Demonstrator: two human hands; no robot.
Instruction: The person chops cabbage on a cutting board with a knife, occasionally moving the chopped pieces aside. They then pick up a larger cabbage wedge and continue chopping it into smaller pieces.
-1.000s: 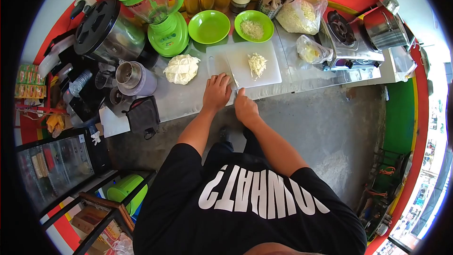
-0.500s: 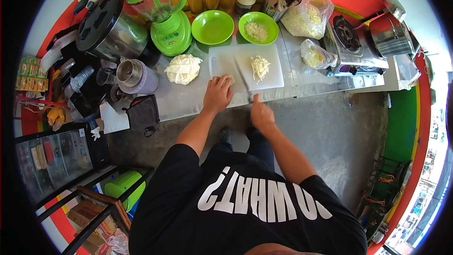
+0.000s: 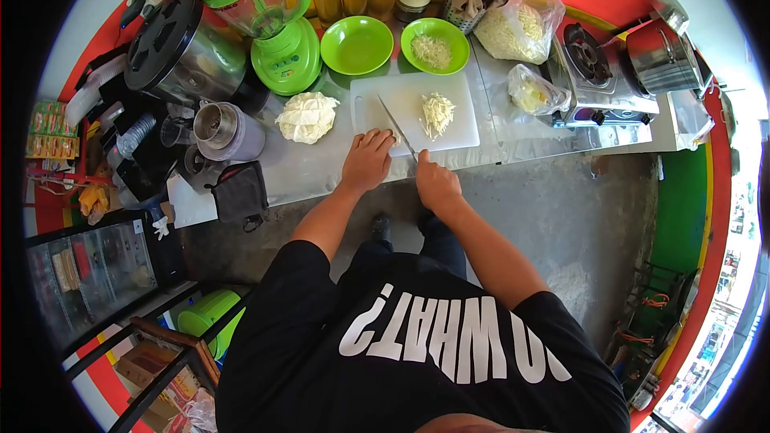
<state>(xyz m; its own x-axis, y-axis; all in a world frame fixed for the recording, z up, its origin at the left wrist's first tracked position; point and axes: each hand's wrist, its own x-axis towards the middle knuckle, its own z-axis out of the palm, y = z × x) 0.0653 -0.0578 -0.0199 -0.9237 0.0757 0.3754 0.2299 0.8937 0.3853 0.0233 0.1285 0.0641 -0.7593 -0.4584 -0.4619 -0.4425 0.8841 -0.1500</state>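
two hands close together on the cutting board (image 3: 449, 124) — right hand (image 3: 437, 184) closed around knife (image 3: 399, 128), left hand (image 3: 367, 159) pressing cabbage flat; risk of nicked fingertips — blade just beside.

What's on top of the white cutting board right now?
On the cutting board lie a pile of shredded cabbage and the knife, held by the right hand. The left hand covers the near corner; whatever it presses is hidden.

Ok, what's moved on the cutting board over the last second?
The right hand swung the knife out to the right, then back beside the left hand. The left hand stayed pressed on the cutting board. The shredded cabbage pile and cabbage chunk kept their places.
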